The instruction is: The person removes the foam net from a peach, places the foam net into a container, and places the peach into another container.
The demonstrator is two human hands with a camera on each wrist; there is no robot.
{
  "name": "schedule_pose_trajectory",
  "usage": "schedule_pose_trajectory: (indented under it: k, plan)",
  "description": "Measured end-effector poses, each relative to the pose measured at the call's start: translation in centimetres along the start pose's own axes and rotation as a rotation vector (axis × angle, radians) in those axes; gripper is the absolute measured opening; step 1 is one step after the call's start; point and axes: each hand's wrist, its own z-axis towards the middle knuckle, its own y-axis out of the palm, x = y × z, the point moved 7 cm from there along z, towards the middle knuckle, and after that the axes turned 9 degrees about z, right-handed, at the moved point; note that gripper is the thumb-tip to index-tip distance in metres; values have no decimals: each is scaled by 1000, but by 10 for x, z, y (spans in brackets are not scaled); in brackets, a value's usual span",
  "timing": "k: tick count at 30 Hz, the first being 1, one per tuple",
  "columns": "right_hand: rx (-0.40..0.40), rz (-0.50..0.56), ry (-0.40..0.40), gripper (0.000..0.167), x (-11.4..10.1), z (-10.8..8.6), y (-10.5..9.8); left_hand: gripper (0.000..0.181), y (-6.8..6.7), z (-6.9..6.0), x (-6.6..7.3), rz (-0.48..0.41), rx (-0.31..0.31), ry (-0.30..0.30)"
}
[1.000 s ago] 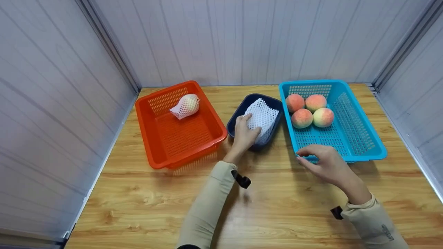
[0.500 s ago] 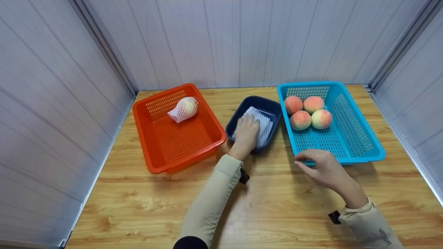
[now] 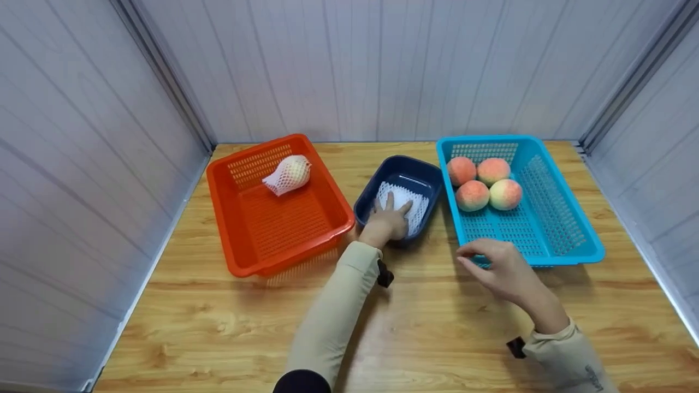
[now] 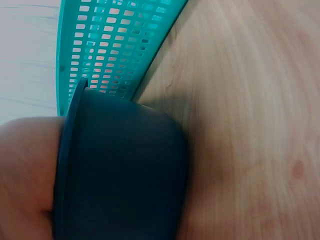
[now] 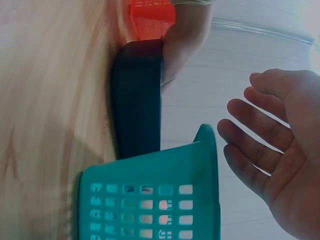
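White foam fruit nets (image 3: 418, 210) lie flat in a dark blue bin (image 3: 404, 164) between two baskets. My left hand (image 3: 387, 221) reaches over the bin's near side, its spread fingers resting on the nets. The left wrist view shows only part of that hand (image 4: 25, 175) behind the bin's wall. Above the near rim of the blue basket (image 3: 573, 256) hovers my right hand (image 3: 502, 270), fingers loosely bent. In the right wrist view that hand (image 5: 280, 145) holds nothing. Several peaches (image 3: 473, 196) sit together in the blue basket's far left part.
On the left stands an orange-red basket (image 3: 284, 267) with one net-wrapped fruit (image 3: 292, 173) inside. Pale panels (image 3: 349, 71) enclose the wooden table (image 3: 218, 327) at the back and both sides.
My left hand has let the nets down into the bin, and its fingers have spread over them. The right hand stays nearly in place.
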Motion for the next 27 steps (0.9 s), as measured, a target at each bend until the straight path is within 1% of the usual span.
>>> schedule_pose_trajectory:
  k: [4, 7, 9, 10, 11, 13, 17, 20, 22, 27]
  plan:
    - [15, 10, -5, 17, -3, 0, 7, 56, 7, -1, -5, -14, -82, 0]
    - [9, 22, -11, 16, -3, -4, 12, 58, 11, -1, -5, -32, -133, 9]
    - [2, 26, -6, 16, -1, -6, 12, 58, 11, -1, -4, -39, -141, 7]
    - [0, 26, 0, 16, 1, -7, 11, 58, 9, 0, -2, -38, -129, 5]
    - [2, 24, 9, 16, 2, -7, 9, 58, 7, 1, -1, -36, -102, 6]
    - [9, 18, 25, 16, 5, -8, 5, 58, 2, 2, 1, -35, -24, 3]
    - [23, 0, 38, 17, 7, -8, 2, 55, -7, 0, 1, -18, 170, -8]
    - [33, -25, 28, 18, 6, -8, -1, 52, -14, -4, 2, 18, 291, -10]
    - [42, -38, 18, 20, 6, -8, -2, 48, -18, -7, 3, 39, 355, -10]
    - [59, -43, -8, 24, 6, -10, -3, 42, -27, -17, 4, 48, 469, -4]
